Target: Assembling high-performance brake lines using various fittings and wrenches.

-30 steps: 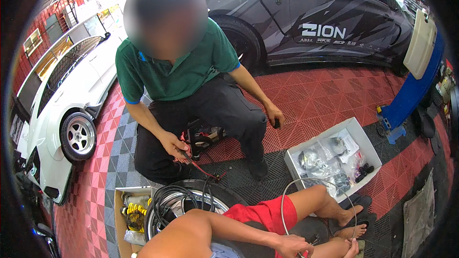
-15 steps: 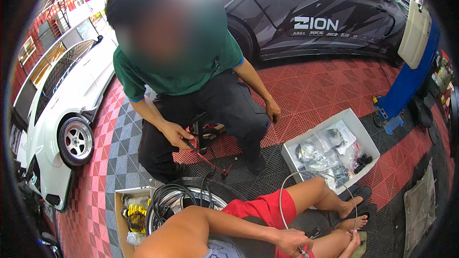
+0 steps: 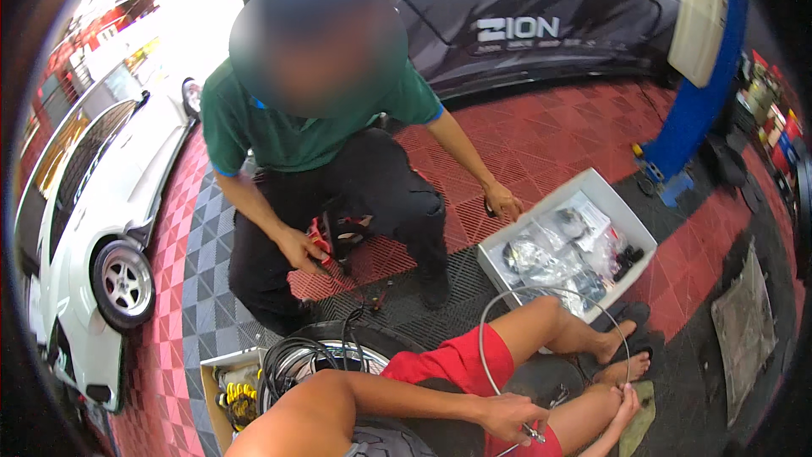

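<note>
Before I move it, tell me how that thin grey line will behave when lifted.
The line probably springs rather than flops: it arches between left hand and right hand without sagging. It's likely light, being so thin. The metal fitting at the left hand may weigh that part down.

The co-worker's left hand (image 3: pixel 504 201), earlier by the knee, has moved out to the edge of the white box (image 3: pixel 616 205). My view has dropped, bringing the metal fitting (image 3: pixel 534 434) at my left fingers (image 3: pixel 531 413) clear of the frame's lower edge.
</note>
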Action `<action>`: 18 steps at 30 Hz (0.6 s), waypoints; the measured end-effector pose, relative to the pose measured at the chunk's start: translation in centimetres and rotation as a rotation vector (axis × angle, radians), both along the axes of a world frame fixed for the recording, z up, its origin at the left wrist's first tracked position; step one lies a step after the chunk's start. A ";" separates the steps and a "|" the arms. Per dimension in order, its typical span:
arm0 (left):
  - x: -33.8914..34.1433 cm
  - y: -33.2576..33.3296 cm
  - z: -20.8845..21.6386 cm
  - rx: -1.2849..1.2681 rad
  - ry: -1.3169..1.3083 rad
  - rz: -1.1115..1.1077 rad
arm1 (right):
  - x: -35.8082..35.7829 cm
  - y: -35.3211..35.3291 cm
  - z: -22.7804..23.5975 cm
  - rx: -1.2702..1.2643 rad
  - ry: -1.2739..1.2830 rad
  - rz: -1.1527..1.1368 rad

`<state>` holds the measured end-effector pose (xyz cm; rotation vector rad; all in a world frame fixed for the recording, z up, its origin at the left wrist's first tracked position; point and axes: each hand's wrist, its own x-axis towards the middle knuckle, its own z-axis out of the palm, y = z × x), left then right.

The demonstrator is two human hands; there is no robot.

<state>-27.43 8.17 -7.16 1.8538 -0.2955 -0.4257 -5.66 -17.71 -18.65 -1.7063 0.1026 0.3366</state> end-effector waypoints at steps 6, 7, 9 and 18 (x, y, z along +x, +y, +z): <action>0.4 -0.1 -0.8 0.039 0.058 -0.058 | 0.8 -1.5 -3.1 -0.086 -0.061 0.007; 0.4 -0.1 -0.7 0.052 0.091 -0.045 | 0.2 -1.4 -2.6 -0.080 -0.070 0.003; 0.7 0.1 -0.5 0.067 0.125 -0.062 | -2.1 -0.5 -0.9 -0.032 -0.126 -0.085; 4.2 1.5 0.5 -0.087 0.093 0.036 | -18.4 3.2 9.6 0.096 -0.191 0.057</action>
